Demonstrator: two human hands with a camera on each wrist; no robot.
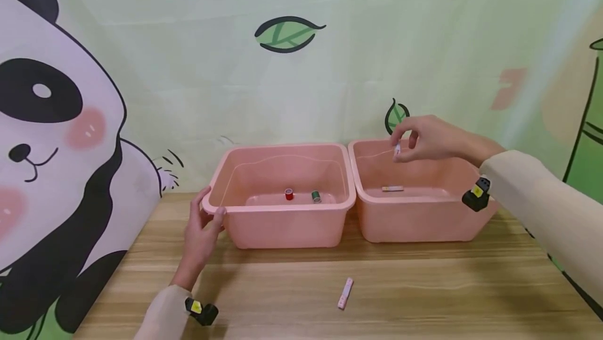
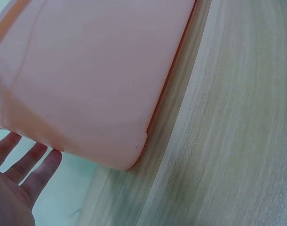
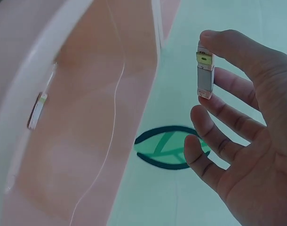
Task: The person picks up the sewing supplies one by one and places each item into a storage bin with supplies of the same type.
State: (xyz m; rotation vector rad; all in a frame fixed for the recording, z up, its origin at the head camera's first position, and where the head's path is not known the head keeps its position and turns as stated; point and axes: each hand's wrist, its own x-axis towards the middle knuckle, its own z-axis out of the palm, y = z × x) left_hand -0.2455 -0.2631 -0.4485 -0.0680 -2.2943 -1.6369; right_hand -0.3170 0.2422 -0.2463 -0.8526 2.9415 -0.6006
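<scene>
My right hand pinches a small slim stick between thumb and fingertips, above the right pink plastic bin. The stick is whitish with a yellow-green band near one end. Inside that bin, a similar stick lies on the floor. At the near left corner of the left pink plastic bin, my left hand holds the rim, thumb at the front and fingers along the left side. On this bin's floor are a small red cylinder and a small green cylinder.
Another slim pinkish stick lies on the wooden table in front of the bins. The two bins stand side by side, rims close together. Behind them hangs a pale green cloth printed with a panda and leaves.
</scene>
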